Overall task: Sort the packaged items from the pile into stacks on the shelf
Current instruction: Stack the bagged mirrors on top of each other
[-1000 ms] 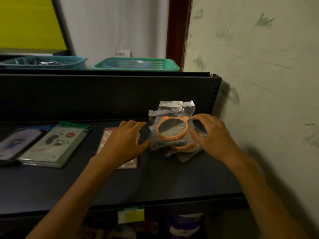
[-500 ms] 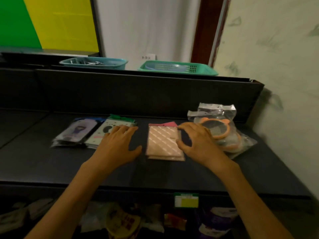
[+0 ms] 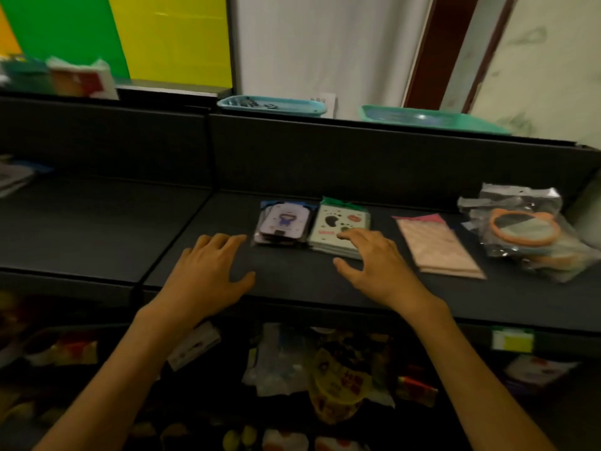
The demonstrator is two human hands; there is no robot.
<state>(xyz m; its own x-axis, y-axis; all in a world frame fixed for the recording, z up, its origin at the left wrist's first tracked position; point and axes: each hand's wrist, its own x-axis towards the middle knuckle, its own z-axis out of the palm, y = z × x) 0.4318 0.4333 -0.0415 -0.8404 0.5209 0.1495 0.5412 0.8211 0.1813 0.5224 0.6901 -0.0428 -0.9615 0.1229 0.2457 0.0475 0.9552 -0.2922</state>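
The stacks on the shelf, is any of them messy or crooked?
Yes. The pink stack lies turned at a slant, unlike the two squarer stacks beside it. The bagged orange mirrors at the far right are a crumpled, lopsided heap rather than a neat stack.

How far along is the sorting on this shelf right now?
Four stacks already sit on the shelf: purple packs, paw-print packs, pink packs and bagged orange mirrors. Neither hand holds anything: the right hand touches the paw-print packs, the left hand rests flat. A jumbled pile remains below.
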